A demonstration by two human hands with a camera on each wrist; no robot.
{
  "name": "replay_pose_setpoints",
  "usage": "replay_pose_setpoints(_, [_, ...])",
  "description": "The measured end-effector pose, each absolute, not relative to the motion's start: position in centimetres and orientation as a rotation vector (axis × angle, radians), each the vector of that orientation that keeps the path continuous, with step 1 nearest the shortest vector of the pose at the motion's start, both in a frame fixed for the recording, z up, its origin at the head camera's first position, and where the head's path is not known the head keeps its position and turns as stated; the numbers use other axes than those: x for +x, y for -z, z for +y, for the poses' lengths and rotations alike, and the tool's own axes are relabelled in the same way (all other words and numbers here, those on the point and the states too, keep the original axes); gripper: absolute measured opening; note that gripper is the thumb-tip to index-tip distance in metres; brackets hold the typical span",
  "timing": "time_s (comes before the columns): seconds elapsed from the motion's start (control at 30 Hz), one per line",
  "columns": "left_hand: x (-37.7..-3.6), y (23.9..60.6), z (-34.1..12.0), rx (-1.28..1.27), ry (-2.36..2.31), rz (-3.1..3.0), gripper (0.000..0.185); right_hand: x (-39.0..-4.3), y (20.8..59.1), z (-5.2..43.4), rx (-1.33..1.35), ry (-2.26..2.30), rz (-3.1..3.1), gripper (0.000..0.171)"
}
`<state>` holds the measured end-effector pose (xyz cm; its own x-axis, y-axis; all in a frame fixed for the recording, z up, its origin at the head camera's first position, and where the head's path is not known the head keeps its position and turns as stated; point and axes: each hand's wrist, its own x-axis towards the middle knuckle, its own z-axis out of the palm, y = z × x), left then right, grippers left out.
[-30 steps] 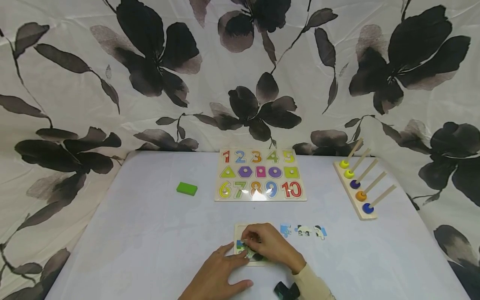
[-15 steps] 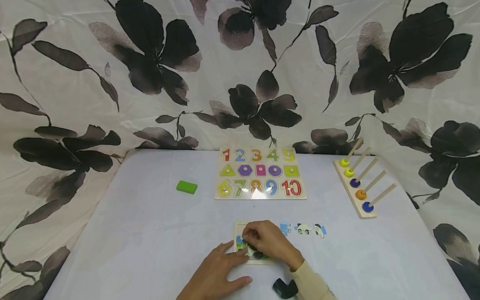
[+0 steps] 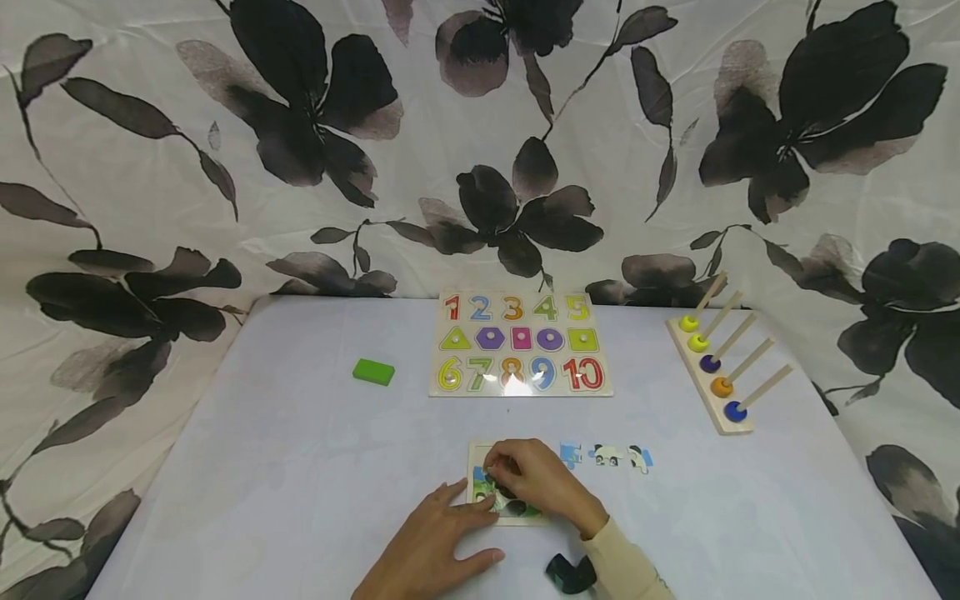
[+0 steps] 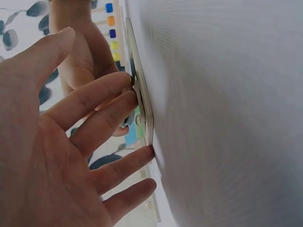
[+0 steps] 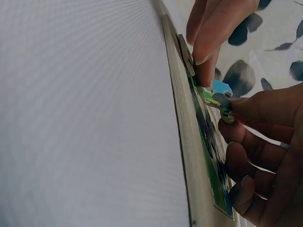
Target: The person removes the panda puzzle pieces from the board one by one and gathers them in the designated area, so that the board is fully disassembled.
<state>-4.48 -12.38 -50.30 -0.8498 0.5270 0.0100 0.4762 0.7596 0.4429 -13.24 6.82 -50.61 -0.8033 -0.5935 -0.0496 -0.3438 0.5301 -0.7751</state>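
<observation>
Right hand (image 3: pixel 542 487) is still pinching a puzzle piece (image 5: pixel 221 103) over the puzzle tray (image 3: pixel 477 454), barely shifting; left hand (image 3: pixel 431 546), fingers flat, is still pressing its near edge.

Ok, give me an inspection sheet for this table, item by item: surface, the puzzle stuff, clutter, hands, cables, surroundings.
Surface: table under a pale cloth.
Job's things: small jigsaw tray at the near edge; one puzzle piece pinched above it; three loose pieces in a row to the tray's right.
Clutter: number board at the back centre, peg rack with coloured rings at the right, green block at the left, dark object by the right sleeve.
Hands: left hand lies flat, fingertips on the tray's left edge; right hand pinches the piece over the tray.
Cables: nothing seen.
Surroundings: flower-print cloth backdrop behind and beside the table.
</observation>
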Motion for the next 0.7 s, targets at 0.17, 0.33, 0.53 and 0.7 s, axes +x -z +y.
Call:
replay_pose_setpoints(0.17, [-4.53, 50.17, -12.21, 0.749, -0.687, 2.796, 0.050, -13.24, 50.78, 6.80, -0.787, 1.120, 2.479, 0.008])
replay_pose_setpoints(0.33, [-4.54, 50.17, -12.28, 0.734, -0.700, 2.801, 0.051, -13.21, 50.74, 6.63, -0.799, 1.099, 2.498, 0.008])
replay_pose_setpoints(0.53, [-4.49, 50.18, -12.35, 0.744, -0.679, 2.819, 0.050, -13.11, 50.48, 6.21, -0.823, 1.022, 2.579, 0.008])
replay_pose_setpoints(0.7, [-4.61, 49.94, -12.28, 0.724, -0.657, 2.800, 0.048, -13.16, 50.22, 5.84, -0.820, 0.952, 2.651, 0.007])
